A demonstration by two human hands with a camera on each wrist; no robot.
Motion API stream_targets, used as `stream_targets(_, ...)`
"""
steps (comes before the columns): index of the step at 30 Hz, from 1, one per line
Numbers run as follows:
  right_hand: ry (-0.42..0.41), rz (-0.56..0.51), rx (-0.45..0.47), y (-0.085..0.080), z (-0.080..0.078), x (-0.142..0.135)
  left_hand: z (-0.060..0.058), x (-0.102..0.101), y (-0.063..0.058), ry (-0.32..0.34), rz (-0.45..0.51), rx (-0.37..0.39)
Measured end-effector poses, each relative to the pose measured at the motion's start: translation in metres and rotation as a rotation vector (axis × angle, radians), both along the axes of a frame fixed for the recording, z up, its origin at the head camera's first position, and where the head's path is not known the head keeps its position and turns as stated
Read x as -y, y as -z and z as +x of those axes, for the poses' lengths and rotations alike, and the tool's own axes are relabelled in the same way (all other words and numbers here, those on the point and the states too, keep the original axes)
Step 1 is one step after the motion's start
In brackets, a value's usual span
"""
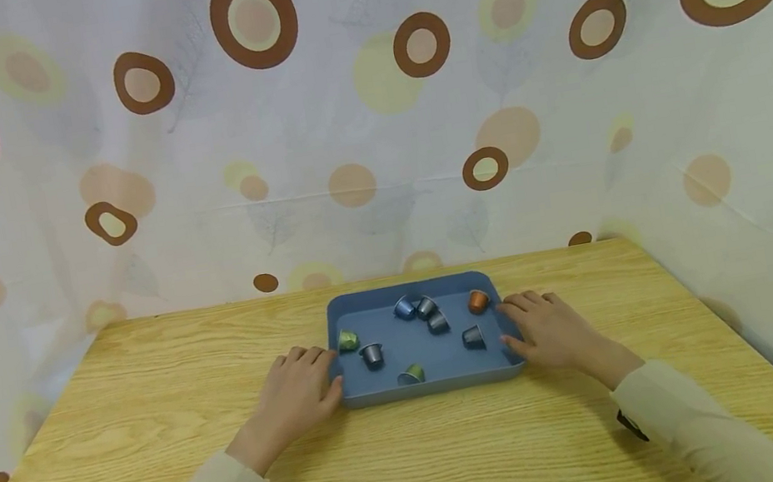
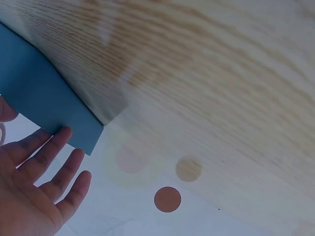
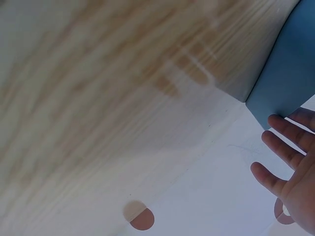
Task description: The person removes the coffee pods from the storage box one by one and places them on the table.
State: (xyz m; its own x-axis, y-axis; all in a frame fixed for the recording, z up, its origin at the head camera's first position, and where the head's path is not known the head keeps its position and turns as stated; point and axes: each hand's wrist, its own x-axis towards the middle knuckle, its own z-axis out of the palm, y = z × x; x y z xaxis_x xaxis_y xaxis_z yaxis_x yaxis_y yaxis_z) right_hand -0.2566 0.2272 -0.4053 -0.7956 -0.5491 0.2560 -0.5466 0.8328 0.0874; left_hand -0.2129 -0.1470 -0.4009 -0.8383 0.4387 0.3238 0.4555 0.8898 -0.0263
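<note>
A shallow blue tray point(image 1: 413, 389) lies on the table with several coffee capsules inside. Two are green, one at the left wall point(image 1: 347, 341) and one at the front point(image 1: 413, 374); an orange capsule point(image 1: 478, 301) is at the back right. A blue capsule point(image 1: 406, 308) sits beside dark ones near the back. My left hand point(image 1: 296, 390) touches the tray's left side, fingertips at the rim; in the left wrist view its fingers point(image 2: 61, 135) meet the outer wall. On the right side, my right hand point(image 1: 555, 328) touches the rim with extended fingers point(image 3: 290, 132), its little finger apart from the wall.
The wooden table point(image 1: 422, 463) reaches back to a pale curtain point(image 1: 353, 128) with brown and yellow circles, which also runs along both sides. Bare wood shows in front of the tray and to either side. A dark band shows under the right sleeve point(image 1: 671, 407).
</note>
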Motion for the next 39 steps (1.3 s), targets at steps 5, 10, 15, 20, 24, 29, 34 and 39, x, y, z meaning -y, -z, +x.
stream_targets(5,-0.003,0.003,0.003,0.002,0.002,0.001,0.003,0.004,-0.001,0.006,-0.016,-0.005)
stream_targets(10,-0.010,0.001,0.013,0.001,0.006,0.005,0.006,0.010,-0.001,0.011,-0.022,-0.012)
stream_targets(15,-0.031,-0.005,-0.003,0.000,0.010,0.008,0.009,0.016,0.000,0.015,-0.024,-0.021)
stream_targets(20,-0.046,-0.014,-0.001,0.001,0.013,0.011,0.012,0.021,0.002,0.012,-0.028,-0.020)
stream_targets(24,-0.052,-0.006,-0.008,0.002,0.015,0.014,0.014,0.024,0.001,0.010,-0.032,-0.018)
stream_targets(29,-0.064,-0.005,-0.025,0.001,0.017,0.018,0.018,0.027,-0.001,0.010,-0.031,-0.010)
stream_targets(34,-0.065,-0.008,-0.018,0.001,0.020,0.021,0.021,0.032,-0.003,0.010,-0.036,-0.002)
stream_targets(39,-0.075,-0.012,-0.020,0.002,0.023,0.025,0.022,0.037,-0.002,0.010,-0.039,0.003)
